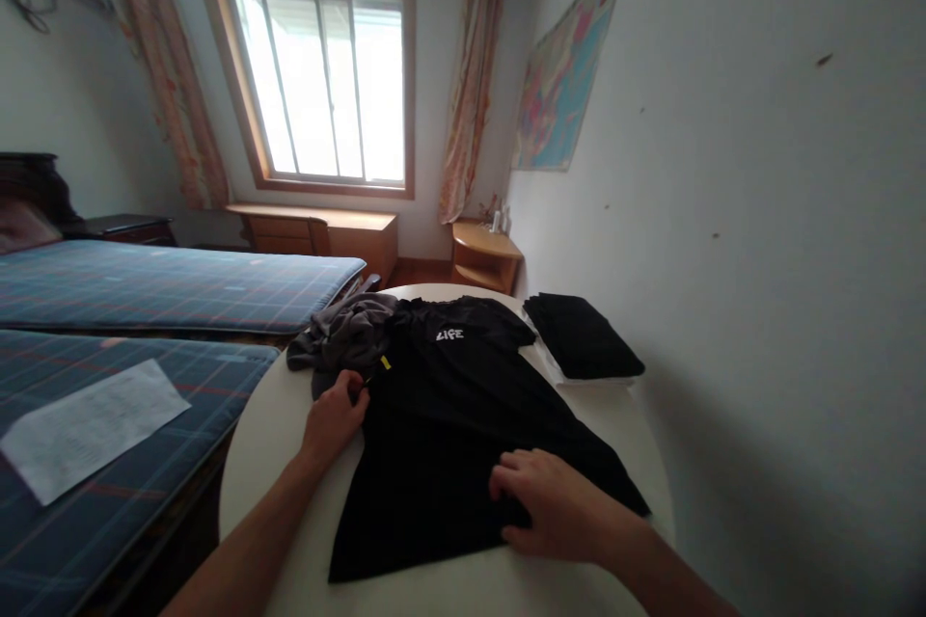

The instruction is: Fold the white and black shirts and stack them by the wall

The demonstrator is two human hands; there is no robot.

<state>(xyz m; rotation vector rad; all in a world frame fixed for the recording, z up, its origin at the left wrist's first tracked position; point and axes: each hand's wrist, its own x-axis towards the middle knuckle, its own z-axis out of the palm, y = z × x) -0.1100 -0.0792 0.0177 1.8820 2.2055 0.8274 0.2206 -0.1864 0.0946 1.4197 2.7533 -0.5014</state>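
A black T-shirt (pixel 434 424) with white lettering lies spread over a round white table (pixel 279 463), its hem towards me. At the shirt's left edge, just below a small yellow tag (pixel 385 362), my left hand (pixel 336 416) is closed, fingertips pinching the dark fabric. My right hand (pixel 546 506) is over the lower right part of the shirt near the hem. Its fingers are loosely bent, with the thumb apart and nothing between them. A crumpled grey garment (pixel 347 328) lies beyond my left hand, against the shirt's left shoulder.
A folded black stack of cloth (pixel 585 337) lies at the table's right side, close to the white wall (pixel 767 328). Left of the table are two plaid mattresses (pixel 180 284), with a paper sheet (pixel 94 424) on the nearer one. A wooden desk (pixel 347 222) stands under the window.
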